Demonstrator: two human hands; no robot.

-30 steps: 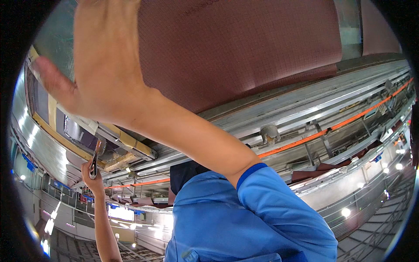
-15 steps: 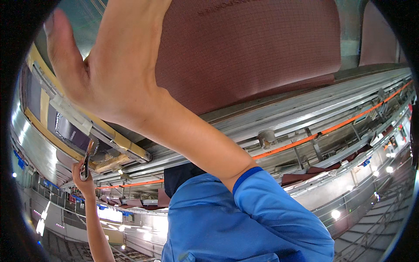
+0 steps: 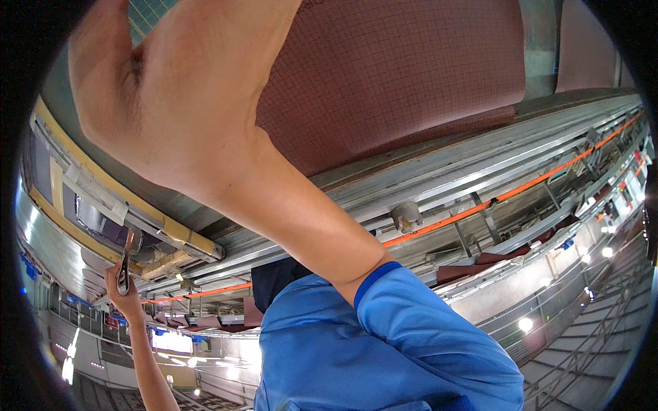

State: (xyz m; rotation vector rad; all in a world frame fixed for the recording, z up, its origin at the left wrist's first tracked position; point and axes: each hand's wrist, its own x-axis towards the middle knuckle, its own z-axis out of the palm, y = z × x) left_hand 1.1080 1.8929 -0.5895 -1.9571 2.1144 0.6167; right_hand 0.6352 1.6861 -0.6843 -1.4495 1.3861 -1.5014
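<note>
Maroon panel (image 3: 411, 75) now nearer; beside it the right hand (image 3: 164, 89) spreads open (larger than before), left hand (image 3: 123, 291) gripping pliers (image 3: 125, 264).

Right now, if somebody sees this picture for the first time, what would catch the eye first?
The open right hand fills the upper left, raised in front of a dark red gridded panel, its arm running down to a bright blue sleeve at the bottom centre. At the far left, the smaller left hand holds a slim tool up to a yellow-edged metal rail.
</note>
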